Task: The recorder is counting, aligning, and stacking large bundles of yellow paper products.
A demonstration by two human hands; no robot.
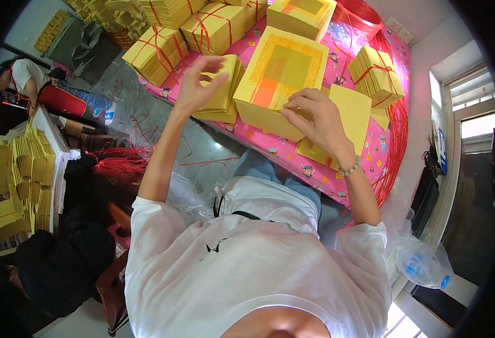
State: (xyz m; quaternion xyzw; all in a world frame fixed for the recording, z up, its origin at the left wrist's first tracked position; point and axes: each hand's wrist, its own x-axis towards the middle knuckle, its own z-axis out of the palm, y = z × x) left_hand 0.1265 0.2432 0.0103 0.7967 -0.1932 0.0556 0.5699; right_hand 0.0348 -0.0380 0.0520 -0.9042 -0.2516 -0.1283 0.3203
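My left hand (203,84), fingers apart and curved, is over a stack of folded yellow paper (225,93) and holds nothing. To its right stands a tall block of yellow paper sheets (275,118) with an orange and gold printed top. My right hand (319,118), a bead bracelet on its wrist, is over the block's near right corner. Its fingers are curled and the thumb is drawn close to the index finger; anything between them is too small to make out. Beside this hand lie flat yellow sheets (353,110), partly hidden by it.
The pink patterned table cover (309,166) bears several yellow bundles (213,27) tied with red strips. Loose red strips (393,163) hang over the right edge, below a red basin (363,14). At left, another person (29,79) bends by a table of yellow stacks (30,163).
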